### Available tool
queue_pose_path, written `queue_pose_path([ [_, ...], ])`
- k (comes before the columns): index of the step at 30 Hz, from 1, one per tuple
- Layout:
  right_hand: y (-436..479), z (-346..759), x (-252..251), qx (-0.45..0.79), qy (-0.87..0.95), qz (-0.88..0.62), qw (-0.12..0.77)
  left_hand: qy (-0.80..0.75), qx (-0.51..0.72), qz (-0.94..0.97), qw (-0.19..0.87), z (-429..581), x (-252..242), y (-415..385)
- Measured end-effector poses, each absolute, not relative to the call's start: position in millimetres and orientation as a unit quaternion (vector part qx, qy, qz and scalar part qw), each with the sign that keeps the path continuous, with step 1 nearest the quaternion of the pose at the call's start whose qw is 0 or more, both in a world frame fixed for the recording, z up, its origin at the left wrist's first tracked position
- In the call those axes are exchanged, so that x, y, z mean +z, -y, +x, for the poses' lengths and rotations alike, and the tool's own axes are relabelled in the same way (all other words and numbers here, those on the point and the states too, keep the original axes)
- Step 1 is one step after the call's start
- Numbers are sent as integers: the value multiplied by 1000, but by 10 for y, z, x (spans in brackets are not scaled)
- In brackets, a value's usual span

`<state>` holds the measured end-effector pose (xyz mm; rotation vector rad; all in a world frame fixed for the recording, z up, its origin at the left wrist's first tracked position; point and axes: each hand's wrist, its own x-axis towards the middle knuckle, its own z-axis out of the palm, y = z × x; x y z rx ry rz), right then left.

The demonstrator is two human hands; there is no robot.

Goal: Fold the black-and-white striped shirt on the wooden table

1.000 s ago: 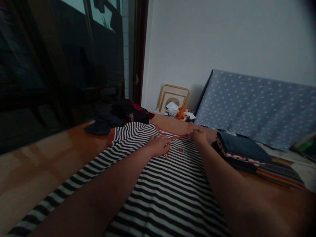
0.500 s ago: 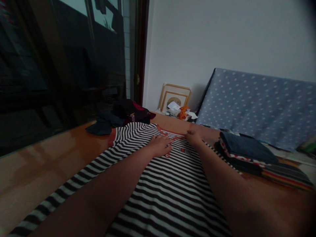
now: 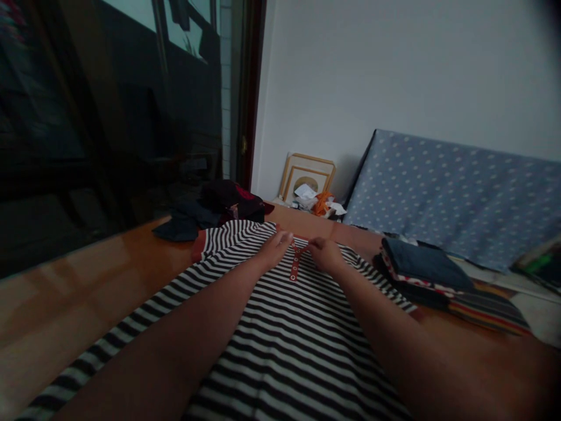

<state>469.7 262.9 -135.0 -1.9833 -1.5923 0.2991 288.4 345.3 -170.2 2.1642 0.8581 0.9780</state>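
Observation:
A black-and-white striped shirt [image 3: 280, 327] with orange trim lies spread flat on a wooden surface [image 3: 87, 275]. Both my arms reach across it to its far end. My left hand [image 3: 274, 248] rests on the fabric just left of the orange button placket [image 3: 294, 264], fingers stretched forward. My right hand [image 3: 324, 254] sits just right of the placket, fingers curled and pinching the orange collar edge.
A stack of folded clothes [image 3: 429, 275] lies to the right. Dark garments [image 3: 214, 207] are heaped at the far left by a dark glass door. A blue dotted mattress [image 3: 460, 187] leans on the wall, with picture frames [image 3: 307, 175] and clutter in the corner.
My right hand has moved left along the collar, drawing it in until it meets the placket. My left hand has shifted slightly forward, uncovering the placket.

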Motion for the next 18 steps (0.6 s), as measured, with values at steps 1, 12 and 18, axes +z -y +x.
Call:
queue_pose_path([
  [1,-2515,4572,-1330,114,614,-732,273,-324,376,810,311,2876,-1695,-3456],
  [12,-1712,3889,-1635,82,748,-651,103,-358,289,857,234,2893,-1627,-3322],
  [18,-1725,3895,-1658,61,744,-655,114,-430,273,850,132,2497,-1377,-3399],
])
